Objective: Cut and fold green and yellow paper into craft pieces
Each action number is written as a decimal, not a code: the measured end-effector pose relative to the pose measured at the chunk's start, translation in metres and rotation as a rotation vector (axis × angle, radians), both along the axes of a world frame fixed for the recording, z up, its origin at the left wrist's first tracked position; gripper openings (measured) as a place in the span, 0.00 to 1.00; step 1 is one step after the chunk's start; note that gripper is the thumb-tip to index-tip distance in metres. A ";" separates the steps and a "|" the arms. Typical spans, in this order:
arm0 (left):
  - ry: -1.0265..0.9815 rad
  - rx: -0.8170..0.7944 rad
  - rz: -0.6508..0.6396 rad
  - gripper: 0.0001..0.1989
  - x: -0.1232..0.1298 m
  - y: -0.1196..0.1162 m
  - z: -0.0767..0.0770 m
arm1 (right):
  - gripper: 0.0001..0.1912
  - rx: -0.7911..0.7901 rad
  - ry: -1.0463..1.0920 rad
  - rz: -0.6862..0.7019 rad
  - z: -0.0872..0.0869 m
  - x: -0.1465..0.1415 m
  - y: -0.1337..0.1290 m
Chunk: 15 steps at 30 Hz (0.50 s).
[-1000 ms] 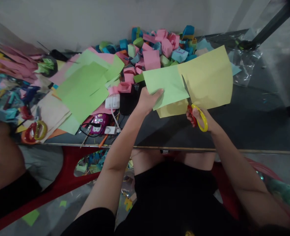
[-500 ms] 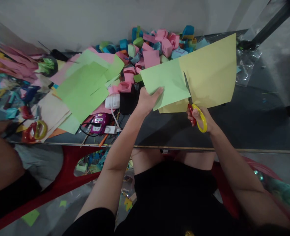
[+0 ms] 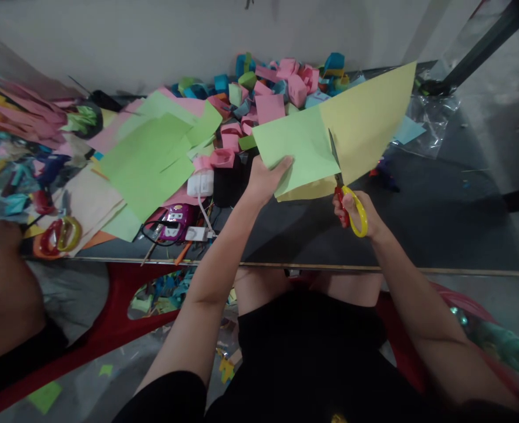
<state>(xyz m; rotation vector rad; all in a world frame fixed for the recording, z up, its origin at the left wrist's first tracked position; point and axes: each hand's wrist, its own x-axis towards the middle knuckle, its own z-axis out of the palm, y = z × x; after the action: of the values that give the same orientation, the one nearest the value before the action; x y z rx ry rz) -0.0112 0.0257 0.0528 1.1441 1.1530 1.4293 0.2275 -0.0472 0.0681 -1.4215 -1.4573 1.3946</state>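
My left hand (image 3: 266, 179) pinches the lower left part of a light green sheet (image 3: 295, 144), thumb on top. Behind the green sheet lies a larger yellow sheet (image 3: 365, 120), its right part lifted and curved, its lower edge showing beneath the green one. In my right hand (image 3: 363, 214) are scissors (image 3: 353, 212) with red and yellow handles. Their blades point up and slightly left, at the green sheet's right edge and over the yellow sheet. How far the blades are parted is hard to tell.
Folded pink, blue and green paper pieces (image 3: 270, 108) are heaped behind the sheets. Green sheets (image 3: 149, 158), a purple device (image 3: 177, 222) and another pair of scissors (image 3: 61, 235) lie to the left. A person's arm (image 3: 4, 282) is at the far left.
The yellow sheet's right part has curled and shifted left, uncovering a light blue piece and a small dark object on the table. My hands have barely moved.
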 end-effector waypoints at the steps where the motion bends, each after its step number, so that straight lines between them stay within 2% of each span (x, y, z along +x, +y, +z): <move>1: -0.002 0.004 -0.003 0.19 0.000 0.000 0.001 | 0.45 0.002 -0.007 0.000 0.000 0.000 0.000; 7: -0.016 0.013 -0.010 0.18 -0.002 -0.002 0.005 | 0.44 0.011 0.002 -0.002 0.001 -0.001 0.000; 15: 0.015 -0.022 -0.002 0.17 -0.005 0.000 0.002 | 0.43 0.020 -0.024 0.007 0.000 0.000 0.000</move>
<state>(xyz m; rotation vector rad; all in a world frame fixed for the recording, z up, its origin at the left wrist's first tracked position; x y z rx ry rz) -0.0162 0.0261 0.0550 1.1423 1.1752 1.4050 0.2279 -0.0473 0.0677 -1.4260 -1.4887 1.3684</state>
